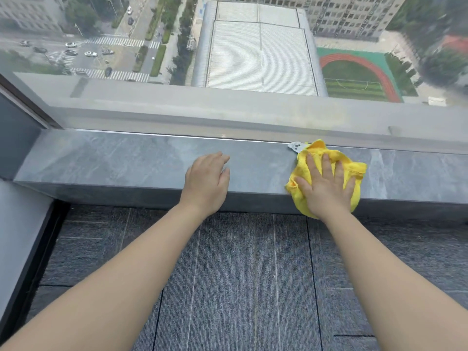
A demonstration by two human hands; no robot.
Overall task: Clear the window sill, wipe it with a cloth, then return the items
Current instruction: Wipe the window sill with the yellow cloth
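The grey stone window sill runs across the view below the glass. A crumpled yellow cloth lies on it at the right, part of it hanging over the front edge. My right hand presses flat on the cloth with fingers spread. My left hand rests palm down on the bare sill near the middle, fingers loosely apart and holding nothing. A small white tag sticks out from the cloth's far corner. No other items stand on the visible sill.
The large window pane rises behind the sill, looking down on streets and buildings. A dark frame post and a grey wall panel close off the left. Grey carpet tiles cover the floor below.
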